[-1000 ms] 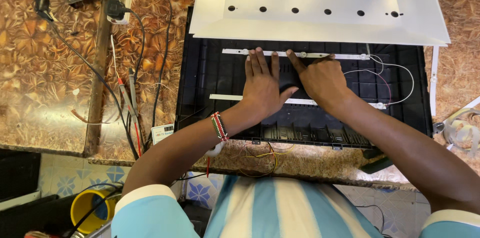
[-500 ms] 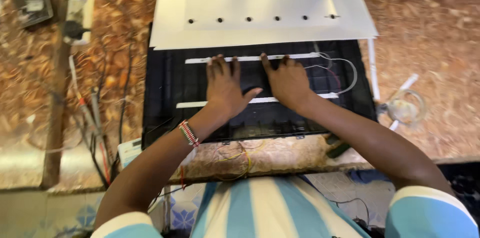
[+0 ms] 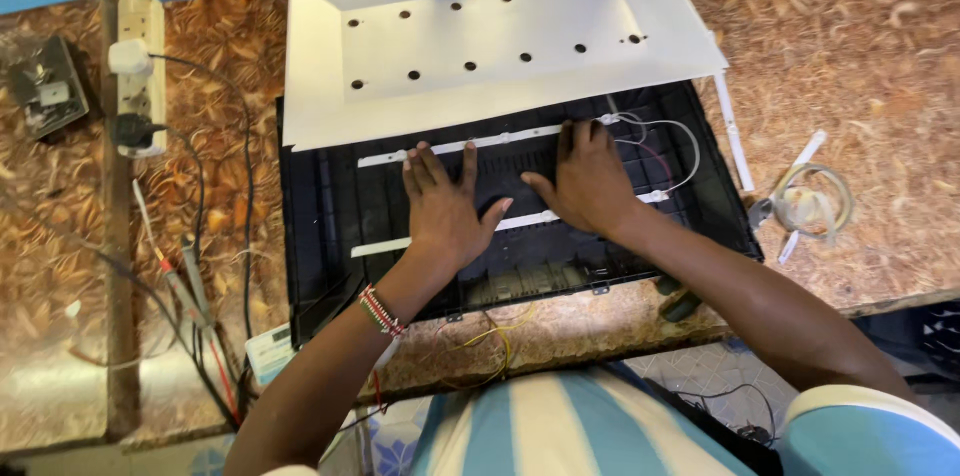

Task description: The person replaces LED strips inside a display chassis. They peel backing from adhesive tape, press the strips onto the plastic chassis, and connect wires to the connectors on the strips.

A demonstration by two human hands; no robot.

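A black panel back (image 3: 330,226) lies flat on the patterned brown worktop, with two thin white light strips across it. My left hand (image 3: 445,211) rests flat, fingers spread, between the upper strip (image 3: 470,145) and the lower strip (image 3: 385,245). My right hand (image 3: 590,176) lies flat beside it, fingertips at the upper strip's right end, palm over the lower strip. White wires (image 3: 680,141) loop from the strip ends at the right. A white sheet with round holes (image 3: 490,36) is folded back over the panel's far edge. A beaded band (image 3: 381,311) circles my left wrist.
A white power strip (image 3: 138,71) with plugs and trailing cables (image 3: 190,266) lies at the left, beside a small dark device (image 3: 40,86). A tape roll (image 3: 810,204) and white strips sit to the right. Loose thin wires (image 3: 490,346) hang at the near table edge.
The view has shifted and tilted, showing more of the white sheet. Both hands stay flat on the panel, slid a little along the strips.
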